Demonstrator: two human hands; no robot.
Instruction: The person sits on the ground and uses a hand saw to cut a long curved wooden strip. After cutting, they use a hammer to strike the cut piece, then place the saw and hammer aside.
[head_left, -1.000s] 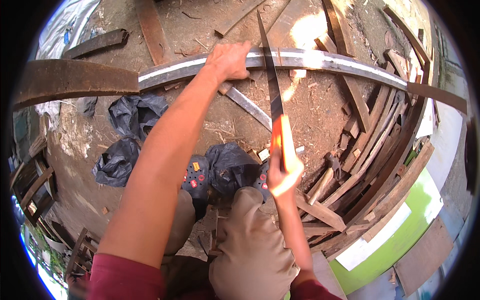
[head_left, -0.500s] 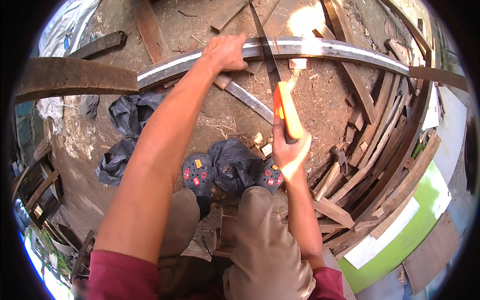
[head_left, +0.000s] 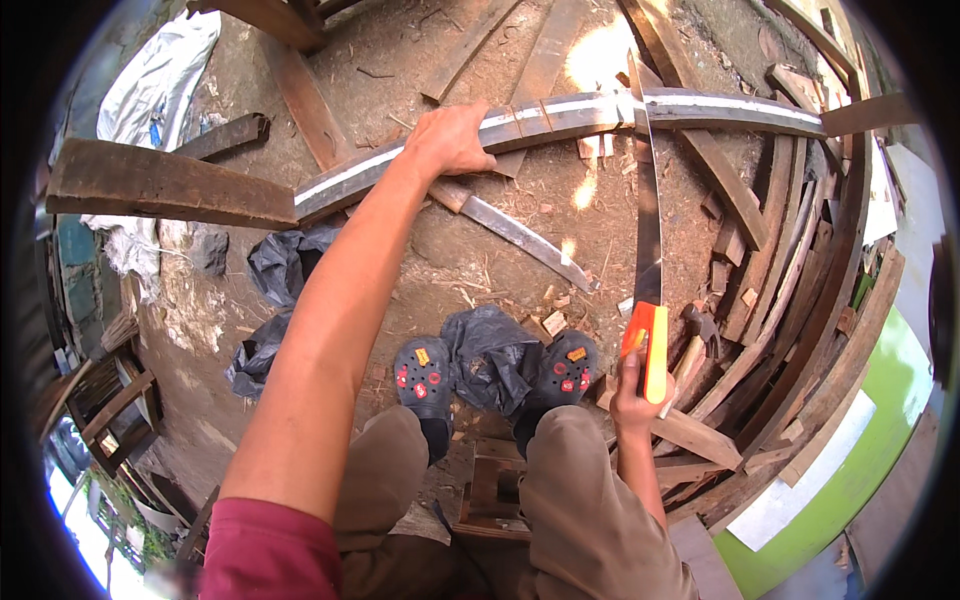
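2 hands [head_left: 452, 140] [head_left: 632, 392]: plank [head_left: 560, 115], handsaw [head_left: 648, 240]

Outdoor dirt floor [head_left: 480, 250] strewn with sawdust, sunlit patches, scrap planks [head_left: 790, 300] piled right, black plastic bags [head_left: 290, 265], white sheet [head_left: 150, 80] upper left.
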